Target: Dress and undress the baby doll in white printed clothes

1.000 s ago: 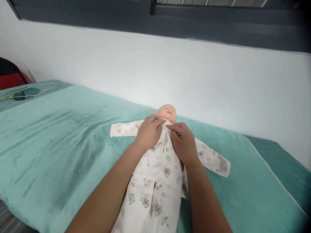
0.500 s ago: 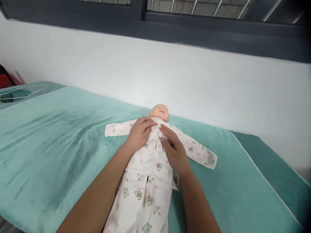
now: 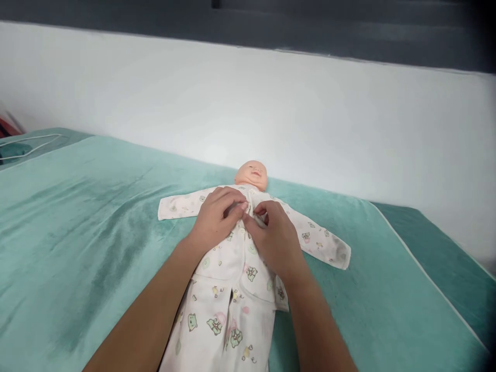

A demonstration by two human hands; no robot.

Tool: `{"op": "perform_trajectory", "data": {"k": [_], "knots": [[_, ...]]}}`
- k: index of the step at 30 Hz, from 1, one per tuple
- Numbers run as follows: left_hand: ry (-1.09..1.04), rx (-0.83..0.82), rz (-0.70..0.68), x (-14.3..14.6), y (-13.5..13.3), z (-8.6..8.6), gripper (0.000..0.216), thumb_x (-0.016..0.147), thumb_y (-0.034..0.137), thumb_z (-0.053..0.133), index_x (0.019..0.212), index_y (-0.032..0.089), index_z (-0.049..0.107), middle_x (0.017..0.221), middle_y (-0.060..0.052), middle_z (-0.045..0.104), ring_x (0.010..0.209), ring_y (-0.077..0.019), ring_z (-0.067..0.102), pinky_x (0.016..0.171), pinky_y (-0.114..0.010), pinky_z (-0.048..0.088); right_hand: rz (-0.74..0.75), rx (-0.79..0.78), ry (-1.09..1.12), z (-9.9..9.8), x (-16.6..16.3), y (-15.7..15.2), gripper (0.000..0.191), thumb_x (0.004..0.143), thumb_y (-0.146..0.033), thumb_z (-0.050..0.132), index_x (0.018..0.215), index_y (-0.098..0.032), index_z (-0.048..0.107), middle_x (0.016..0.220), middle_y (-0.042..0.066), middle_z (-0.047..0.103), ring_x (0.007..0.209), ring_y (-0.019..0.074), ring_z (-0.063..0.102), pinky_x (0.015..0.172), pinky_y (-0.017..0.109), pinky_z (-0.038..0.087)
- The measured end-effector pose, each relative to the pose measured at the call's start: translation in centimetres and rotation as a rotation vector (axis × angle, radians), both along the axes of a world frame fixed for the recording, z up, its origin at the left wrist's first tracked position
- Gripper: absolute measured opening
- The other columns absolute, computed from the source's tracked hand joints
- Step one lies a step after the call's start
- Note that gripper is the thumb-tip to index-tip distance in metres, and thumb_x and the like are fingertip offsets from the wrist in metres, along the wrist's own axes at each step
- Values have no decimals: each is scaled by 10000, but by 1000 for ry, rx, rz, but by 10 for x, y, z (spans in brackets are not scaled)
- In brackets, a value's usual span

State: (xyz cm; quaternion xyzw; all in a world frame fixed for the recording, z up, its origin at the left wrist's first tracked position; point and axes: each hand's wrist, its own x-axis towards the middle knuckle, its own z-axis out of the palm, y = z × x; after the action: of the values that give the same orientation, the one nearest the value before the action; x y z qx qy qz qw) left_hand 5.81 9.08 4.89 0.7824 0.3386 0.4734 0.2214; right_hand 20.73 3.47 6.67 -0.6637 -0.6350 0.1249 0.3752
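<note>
A baby doll [image 3: 251,174] lies on its back, its head toward the wall. It wears a white baby shirt [image 3: 219,268] printed with small bears, sleeves spread to both sides, and matching trousers [image 3: 217,330]. At the chest, my left hand [image 3: 220,214] pinches the shirt's front edge between thumb and fingers. Just across the opening, my right hand [image 3: 273,232] grips the other side of the front, thumb and forefinger close together. A small button shows on the front edge below my fingertips. What lies right between the fingertips is mostly hidden.
A light green plush cover [image 3: 96,232] with folds spreads under the doll. A darker green strip [image 3: 434,258] runs along the right. A white wall [image 3: 194,98] rises behind, below a dark window frame [image 3: 271,31]. A thin white loop [image 3: 31,139] lies at far left.
Both hands have moved slightly down the shirt front, and their fingers have drawn from lying flatter into pinches. The view has tilted down a little.
</note>
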Motion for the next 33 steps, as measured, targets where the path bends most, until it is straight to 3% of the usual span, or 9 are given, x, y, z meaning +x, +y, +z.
{"op": "perform_trajectory", "data": {"k": [4,7,11,14,17,33], "knots": [[3,-37,13,1,1,0,146,934,276,542,947,244,684,1041,-38,690,1046,-202,597,941,-353,458,-21,-83,-125,7,-5,2,200,881,-423,515,821,-243,452,831,7,573,675,172,479,588,303,310],[-18,-73,16,1,1,-1,131,909,227,567,945,249,691,1057,-29,685,1065,-194,593,951,-340,457,-18,-109,-100,10,-2,4,163,879,-370,494,784,-240,464,753,-5,571,634,164,465,573,299,297],[-48,-107,13,0,0,-1,158,898,230,588,1006,261,700,1089,-29,681,1095,-191,588,976,-336,457,37,-125,196,8,11,7,144,846,-333,535,743,-232,539,657,-29,543,605,142,467,569,275,340],[-71,-134,-5,0,0,-1,139,897,247,595,952,266,721,1087,-34,682,1086,-197,595,969,-343,472,52,-184,482,8,18,9,149,812,-363,593,759,-225,597,623,-38,509,553,121,433,509,250,323],[-94,-160,-8,1,1,-2,103,880,268,629,910,261,728,1083,-38,685,1076,-202,601,967,-351,475,50,-188,625,9,16,10,162,800,-384,616,802,-224,640,616,-38,520,536,114,429,495,240,328],[-150,-224,-36,0,2,-1,40,845,232,667,834,239,706,1097,-38,689,1078,-203,613,1001,-377,452,50,-190,487,13,13,8,162,814,-361,605,826,-230,699,609,-35,562,520,112,446,488,240,334]]}}
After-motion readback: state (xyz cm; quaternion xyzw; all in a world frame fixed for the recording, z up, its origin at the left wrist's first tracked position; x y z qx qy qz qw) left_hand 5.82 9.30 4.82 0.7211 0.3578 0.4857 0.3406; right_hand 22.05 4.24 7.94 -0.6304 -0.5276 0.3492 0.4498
